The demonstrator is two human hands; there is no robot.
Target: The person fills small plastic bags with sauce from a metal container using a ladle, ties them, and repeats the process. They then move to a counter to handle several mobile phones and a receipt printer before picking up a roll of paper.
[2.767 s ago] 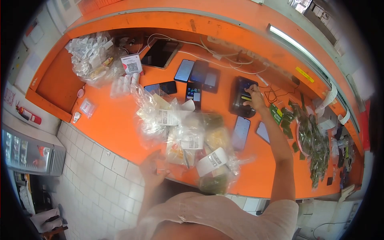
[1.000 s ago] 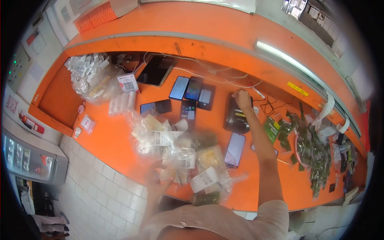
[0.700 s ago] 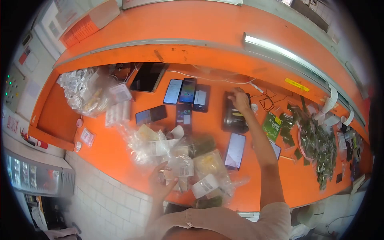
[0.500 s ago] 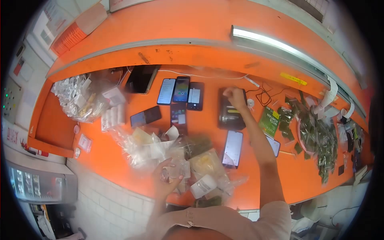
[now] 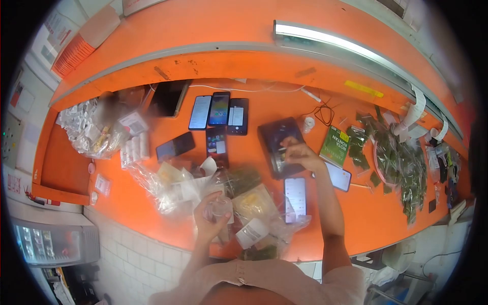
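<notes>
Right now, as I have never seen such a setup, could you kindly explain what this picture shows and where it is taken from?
No machine here: a person works with two bare hands, and the one picture comes from a camera on their head, looking down. Below is an orange counter. The left hand has its grip shut on a small clear bag above a pile of clear bags. The right hand rests on a black device; whether it holds anything is unclear. Phones, a green booklet and green packets lie around.
</notes>
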